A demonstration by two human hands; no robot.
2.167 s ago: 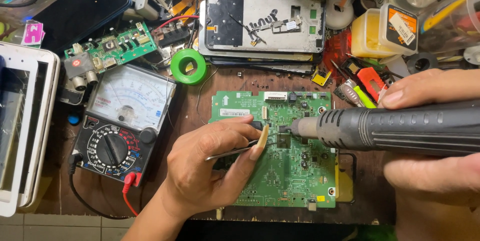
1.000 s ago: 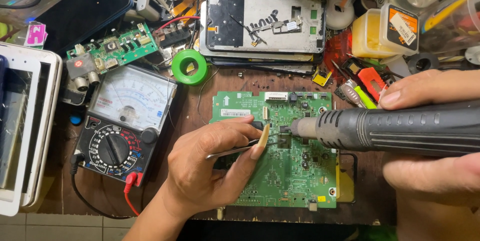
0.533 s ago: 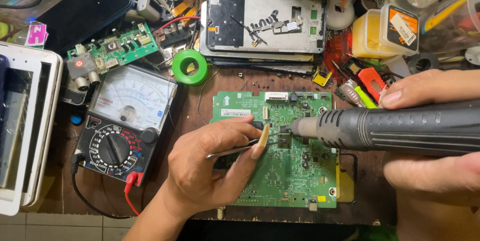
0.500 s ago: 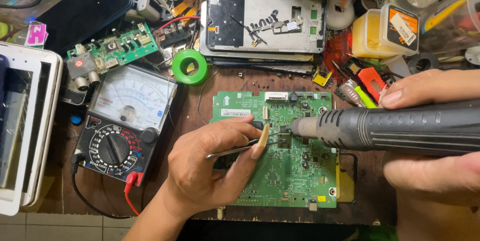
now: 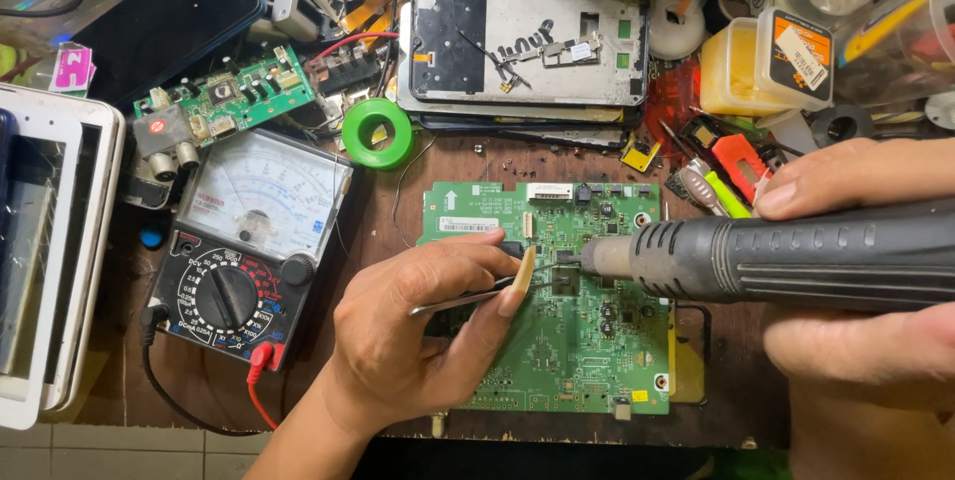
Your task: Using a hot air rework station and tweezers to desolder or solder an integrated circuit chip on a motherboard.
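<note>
Green circuit board flat on the brown table, just below the middle; left hand resting on the board's left half, coming up from 6 o'clock; fingers pinched shut around thin metal tweezers, tips pointing to 3 o'clock at a small dark chip near the board's middle; right hand in from 3 o'clock, wrapped tight around a fat black hot air tool; thumb on top, other fingers under; grey metal nozzle aimed to 9 o'clock, right beside the same chip; cannot tell if touching.

At 9 o'clock from the board, a black meter with a white dial and a round knob; red lead plugged in at its bottom; at 11 o'clock, a green ring of tape; at 12 o'clock, an opened phone frame; at 1 o'clock, a yellow tub; far at 9 o'clock, a white case; smaller green board above the meter.
</note>
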